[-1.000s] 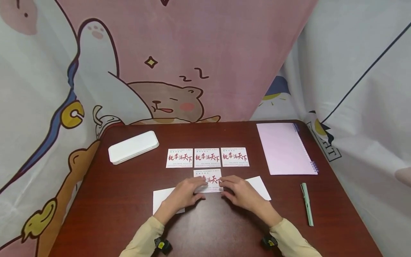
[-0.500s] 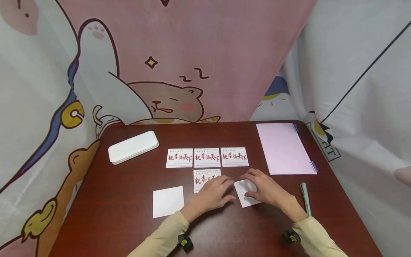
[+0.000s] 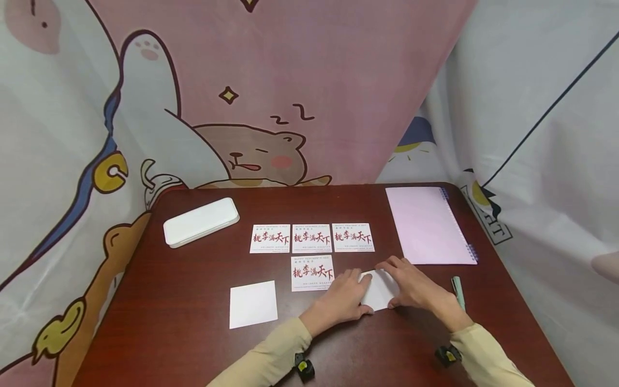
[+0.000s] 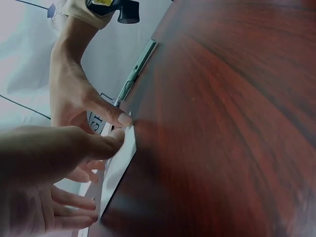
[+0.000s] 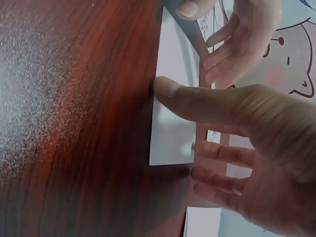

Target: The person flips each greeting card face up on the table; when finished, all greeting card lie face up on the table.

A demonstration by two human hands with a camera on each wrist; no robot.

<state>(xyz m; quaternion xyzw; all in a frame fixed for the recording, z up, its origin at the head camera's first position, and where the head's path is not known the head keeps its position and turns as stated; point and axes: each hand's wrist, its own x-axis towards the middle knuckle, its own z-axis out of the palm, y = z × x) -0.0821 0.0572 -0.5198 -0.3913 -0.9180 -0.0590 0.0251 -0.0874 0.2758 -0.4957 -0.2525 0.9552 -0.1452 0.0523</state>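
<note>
Both hands are at a blank white square card (image 3: 379,290) on the right half of the table. My left hand (image 3: 342,299) holds its left side, thumb at the near edge and fingers at the far edge. Across from it, my right hand (image 3: 415,287) grips the right side, its thumb (image 5: 170,89) over the near edge in the right wrist view. A printed card (image 3: 312,273) with red characters lies just left of the hands. Behind it, three matching cards, left (image 3: 270,238), middle (image 3: 311,238) and right (image 3: 353,237), form a row.
Another blank white card (image 3: 253,305) lies at the front left. A white pencil case (image 3: 201,222) sits at the back left, a pink spiral notebook (image 3: 430,226) at the back right. The green pen (image 3: 458,292) is partly behind the right wrist.
Both hands have left the lower printed card and moved right to the white card; the left hand followed the right and now holds its left side. The printed cards stay put.
</note>
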